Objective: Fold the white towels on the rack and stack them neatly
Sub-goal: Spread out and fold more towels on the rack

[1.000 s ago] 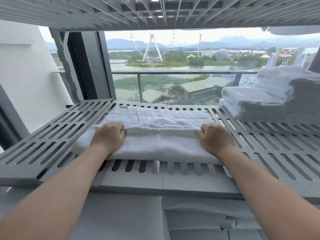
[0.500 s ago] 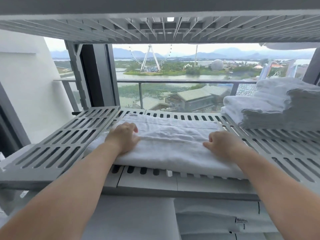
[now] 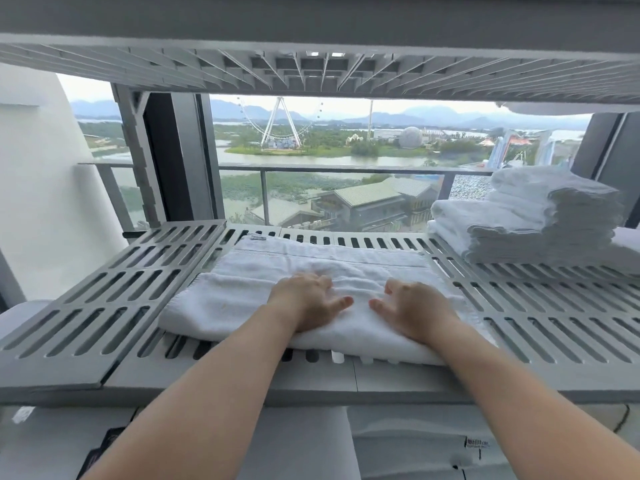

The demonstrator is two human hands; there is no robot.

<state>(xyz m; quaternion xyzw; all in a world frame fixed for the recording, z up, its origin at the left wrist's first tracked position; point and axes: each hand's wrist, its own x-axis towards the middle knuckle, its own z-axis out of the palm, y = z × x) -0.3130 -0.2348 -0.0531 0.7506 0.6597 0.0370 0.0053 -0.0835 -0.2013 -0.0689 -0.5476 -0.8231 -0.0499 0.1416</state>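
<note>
Beneath the outstretched forearms, wrapped white bundles [image 3: 415,445] are seen on the level below; what they hold cannot be told. Above them, on the slatted grey rack shelf [image 3: 114,292], a folded white towel [image 3: 221,299] is laid lengthwise near the front edge. Half a second earlier the hands were set well apart, toward the towel's two ends; they have since been drawn in to its middle. There the left hand [image 3: 306,301] and right hand [image 3: 414,311] are laid flat on the cloth, just beside each other, thumbs pointed inward and almost meeting. Both hands are released, with fingers spread and nothing gripped. The towel extends past each hand to left and right, and a flatter layer with a small tag is shown at its far edge. At the shelf's right rear, well apart from the hands, a stack of folded towels [image 3: 540,220] is piled. An upper shelf [image 3: 311,64] is seen overhead. Beyond the glass, a balcony railing [image 3: 346,168] and a Ferris wheel [image 3: 280,123] are visible.
</note>
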